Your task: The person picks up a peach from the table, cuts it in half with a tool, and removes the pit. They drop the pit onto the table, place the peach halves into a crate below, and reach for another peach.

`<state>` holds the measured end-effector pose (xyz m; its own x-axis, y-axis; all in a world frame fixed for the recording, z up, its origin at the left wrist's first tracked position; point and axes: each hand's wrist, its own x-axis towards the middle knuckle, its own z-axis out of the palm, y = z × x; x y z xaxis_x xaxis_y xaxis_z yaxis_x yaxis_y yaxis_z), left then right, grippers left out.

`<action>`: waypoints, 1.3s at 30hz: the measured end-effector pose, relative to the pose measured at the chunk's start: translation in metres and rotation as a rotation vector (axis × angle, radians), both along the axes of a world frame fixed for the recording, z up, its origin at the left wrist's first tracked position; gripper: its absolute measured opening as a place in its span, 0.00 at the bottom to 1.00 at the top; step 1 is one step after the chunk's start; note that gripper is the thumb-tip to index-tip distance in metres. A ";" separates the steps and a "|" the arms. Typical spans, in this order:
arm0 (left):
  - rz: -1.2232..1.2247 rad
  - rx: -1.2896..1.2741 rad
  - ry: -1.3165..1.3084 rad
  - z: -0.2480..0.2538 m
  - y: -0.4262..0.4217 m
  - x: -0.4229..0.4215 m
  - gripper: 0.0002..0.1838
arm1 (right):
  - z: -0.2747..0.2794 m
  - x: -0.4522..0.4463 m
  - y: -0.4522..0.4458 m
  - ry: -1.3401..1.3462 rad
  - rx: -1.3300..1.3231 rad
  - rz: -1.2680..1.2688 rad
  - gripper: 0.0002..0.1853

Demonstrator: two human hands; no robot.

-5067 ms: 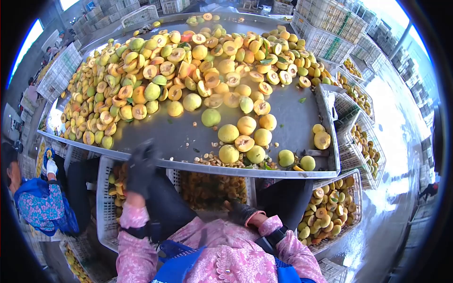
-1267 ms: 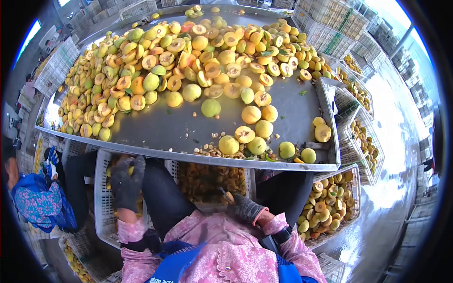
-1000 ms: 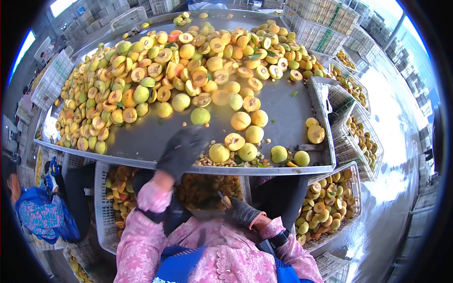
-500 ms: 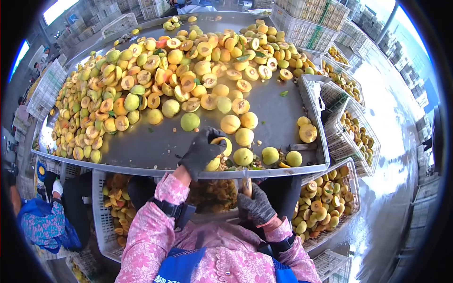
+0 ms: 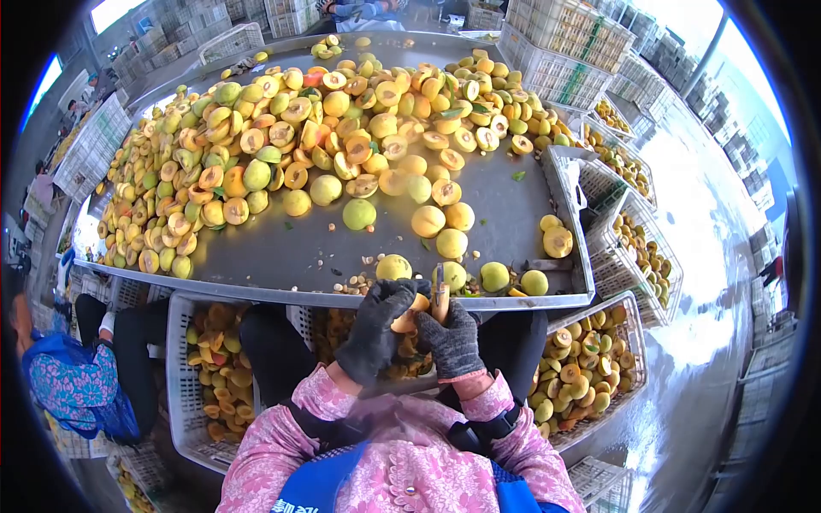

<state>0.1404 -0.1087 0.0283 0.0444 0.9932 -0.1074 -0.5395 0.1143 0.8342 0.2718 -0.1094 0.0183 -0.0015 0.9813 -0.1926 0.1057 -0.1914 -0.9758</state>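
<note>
My left hand (image 5: 369,335), in a dark glove, is closed around a yellow peach (image 5: 409,318) just off the table's front edge. Close beside it, my right hand (image 5: 453,344) in a grey knit glove grips a knife (image 5: 440,301) by its wooden handle, blade pointing up. The hands nearly touch, and the fingers partly cover the peach. Whole peaches, among them one greenish-yellow peach (image 5: 394,268), lie on the metal table (image 5: 291,256) right beyond my hands. A large heap of whole and halved peaches (image 5: 256,141) spreads farther back.
Crates of peach pieces stand below the edge, one at left (image 5: 180,376) and one at right (image 5: 637,342). More filled crates (image 5: 650,282) line the table's right side. Another person (image 5: 73,385) sits at lower left. Stacked crates (image 5: 569,38) rise at the back right.
My left hand has drawn back from the tabletop to the front edge, bringing a peach next to the knife. My right hand has risen slightly, still holding the knife.
</note>
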 end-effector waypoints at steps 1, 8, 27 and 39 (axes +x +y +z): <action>0.003 0.069 0.129 0.000 -0.002 -0.001 0.12 | 0.002 0.000 0.000 -0.072 0.005 0.009 0.14; 0.066 0.406 0.607 0.001 -0.016 -0.003 0.17 | -0.010 -0.001 -0.002 -0.084 -0.028 0.071 0.18; -0.009 -0.153 -0.797 0.006 -0.013 -0.017 0.24 | 0.018 0.004 -0.031 -0.335 0.058 0.555 0.19; 0.107 -0.018 -0.365 0.000 -0.021 -0.005 0.24 | 0.018 -0.007 -0.032 -0.437 0.303 0.619 0.29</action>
<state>0.1351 -0.1301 0.0280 -0.0212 0.9924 -0.1215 -0.8104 0.0541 0.5834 0.2644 -0.1416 0.0365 -0.5469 0.8368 -0.0278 0.4888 0.2921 -0.8221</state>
